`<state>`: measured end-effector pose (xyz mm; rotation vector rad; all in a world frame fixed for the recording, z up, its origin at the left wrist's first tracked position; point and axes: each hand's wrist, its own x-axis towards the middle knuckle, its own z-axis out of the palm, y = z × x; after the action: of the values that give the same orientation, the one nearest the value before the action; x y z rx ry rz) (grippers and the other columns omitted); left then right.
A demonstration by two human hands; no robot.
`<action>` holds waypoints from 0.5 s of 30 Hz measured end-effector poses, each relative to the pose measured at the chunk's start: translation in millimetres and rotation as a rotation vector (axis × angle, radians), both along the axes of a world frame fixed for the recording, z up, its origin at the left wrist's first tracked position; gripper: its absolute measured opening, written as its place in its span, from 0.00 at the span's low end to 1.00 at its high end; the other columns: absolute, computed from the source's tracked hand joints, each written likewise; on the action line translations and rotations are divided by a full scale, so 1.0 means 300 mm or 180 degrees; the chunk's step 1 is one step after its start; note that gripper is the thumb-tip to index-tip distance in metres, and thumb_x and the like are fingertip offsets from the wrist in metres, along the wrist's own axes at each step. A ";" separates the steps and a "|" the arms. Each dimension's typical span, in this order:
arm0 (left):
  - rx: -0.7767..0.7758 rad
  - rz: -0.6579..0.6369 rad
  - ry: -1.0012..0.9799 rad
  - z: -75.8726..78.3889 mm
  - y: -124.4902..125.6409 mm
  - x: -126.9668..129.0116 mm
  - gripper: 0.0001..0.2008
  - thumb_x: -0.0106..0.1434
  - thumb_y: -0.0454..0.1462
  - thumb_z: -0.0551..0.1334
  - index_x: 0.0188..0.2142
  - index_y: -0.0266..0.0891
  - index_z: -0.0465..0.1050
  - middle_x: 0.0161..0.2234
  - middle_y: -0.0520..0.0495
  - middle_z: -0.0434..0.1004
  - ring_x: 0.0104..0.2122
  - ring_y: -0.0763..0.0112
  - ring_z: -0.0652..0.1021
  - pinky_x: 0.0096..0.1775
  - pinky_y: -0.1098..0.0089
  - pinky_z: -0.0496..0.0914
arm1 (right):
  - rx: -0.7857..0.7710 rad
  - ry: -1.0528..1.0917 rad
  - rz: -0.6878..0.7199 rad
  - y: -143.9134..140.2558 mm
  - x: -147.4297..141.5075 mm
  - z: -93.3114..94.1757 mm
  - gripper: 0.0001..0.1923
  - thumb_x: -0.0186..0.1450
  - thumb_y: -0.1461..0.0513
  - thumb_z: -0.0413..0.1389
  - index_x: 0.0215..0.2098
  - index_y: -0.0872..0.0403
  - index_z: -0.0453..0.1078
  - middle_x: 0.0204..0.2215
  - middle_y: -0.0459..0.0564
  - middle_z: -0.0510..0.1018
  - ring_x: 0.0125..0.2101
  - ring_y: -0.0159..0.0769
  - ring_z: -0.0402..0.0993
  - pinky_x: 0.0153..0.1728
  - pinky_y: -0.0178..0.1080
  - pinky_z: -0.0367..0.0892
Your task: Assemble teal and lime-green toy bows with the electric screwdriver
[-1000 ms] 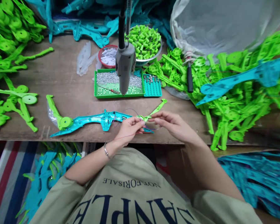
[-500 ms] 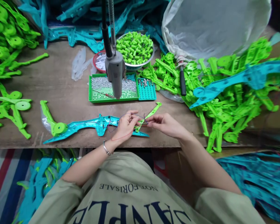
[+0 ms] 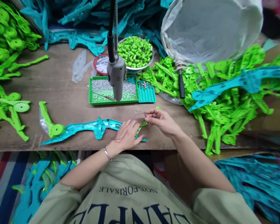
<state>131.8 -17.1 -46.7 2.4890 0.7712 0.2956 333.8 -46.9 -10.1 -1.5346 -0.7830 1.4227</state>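
A blue plastic bow-shaped shell (image 3: 99,130) lies along the front of the bench, its hollow inner side up. One green plastic arm (image 3: 57,130) sits at its left end; another green arm (image 3: 143,125) near the right end is mostly hidden by my hands. My left hand (image 3: 128,135) lies over the shell's right half, fingers stretched out and slightly apart. Just to its right, my right hand (image 3: 162,122) is raised a little, thumb and fingertips pinching thin wires (image 3: 130,123). These red and bluish wires loop across the back of my left hand towards the shell.
An electric screwdriver (image 3: 117,79) hangs above a green tray (image 3: 90,96) of screws. Beside it are a blue tray (image 3: 147,99) and a bowl (image 3: 151,59) of green pieces. Green arms (image 3: 220,109) are heaped on the right, with a black-handled tool (image 3: 181,85) and white sack (image 3: 164,34).
My left hand has gone from a closed pinch to lying spread over the shell. My right hand has shifted slightly, still pinching, and the wires now arch higher over the left hand.
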 end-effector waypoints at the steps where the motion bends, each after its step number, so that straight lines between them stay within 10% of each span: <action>1: 0.0006 -0.0089 -0.0012 0.000 0.008 -0.021 0.19 0.67 0.44 0.64 0.55 0.39 0.72 0.50 0.38 0.77 0.50 0.51 0.76 0.52 0.50 0.72 | -0.0046 0.0102 0.0046 -0.004 -0.005 0.000 0.26 0.49 0.54 0.72 0.41 0.54 0.72 0.29 0.44 0.76 0.29 0.30 0.73 0.30 0.36 0.69; 6: 0.0124 -0.0211 -0.0299 0.003 0.027 -0.140 0.14 0.69 0.41 0.62 0.52 0.39 0.72 0.47 0.39 0.78 0.48 0.53 0.78 0.50 0.55 0.73 | -0.0178 0.0337 0.0261 -0.018 -0.047 -0.005 0.25 0.48 0.53 0.74 0.38 0.54 0.73 0.30 0.44 0.78 0.29 0.30 0.74 0.34 0.37 0.72; 15: -0.0203 0.0764 -0.1768 0.047 -0.093 -0.155 0.09 0.70 0.34 0.60 0.49 0.38 0.71 0.41 0.43 0.79 0.34 0.71 0.81 0.39 0.68 0.78 | -0.0125 -0.0155 0.0489 -0.006 -0.097 0.021 0.19 0.53 0.55 0.69 0.39 0.55 0.73 0.30 0.47 0.78 0.29 0.32 0.78 0.30 0.37 0.74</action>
<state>85.2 -45.1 -32.7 2.0938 0.8148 0.9798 304.7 -48.6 -3.8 -1.5720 -0.9240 1.5247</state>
